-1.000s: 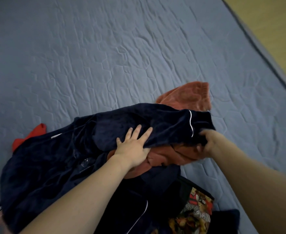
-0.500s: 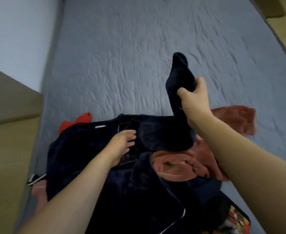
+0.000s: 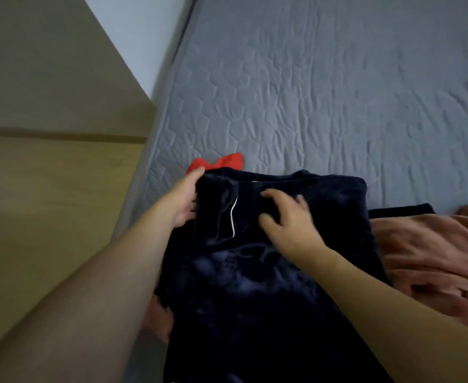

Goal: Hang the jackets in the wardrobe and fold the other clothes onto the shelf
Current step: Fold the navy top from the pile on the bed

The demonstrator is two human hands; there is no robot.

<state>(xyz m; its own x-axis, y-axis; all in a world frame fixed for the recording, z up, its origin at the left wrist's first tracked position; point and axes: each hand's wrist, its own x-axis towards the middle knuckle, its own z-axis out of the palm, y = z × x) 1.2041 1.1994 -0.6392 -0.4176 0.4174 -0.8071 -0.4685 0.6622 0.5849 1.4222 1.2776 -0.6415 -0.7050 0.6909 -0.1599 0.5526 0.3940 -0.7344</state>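
Left hand (image 3: pixel 184 199) grips the left edge of the navy garment (image 3: pixel 268 272), fingers curled behind the fabric, with a red cloth (image 3: pixel 221 163) peeking out at its 12 o'clock and a wooden panel (image 3: pixel 47 189) well off at its 9 o'clock. Right hand (image 3: pixel 288 219), blurred, rests on top of the garment at the left hand's 3 o'clock with fingers spread and loosely bent, holding nothing. At the garment's 3 o'clock a rust-pink garment (image 3: pixel 434 250) lies bunched, touching it, all on the grey quilted bed (image 3: pixel 337 92).
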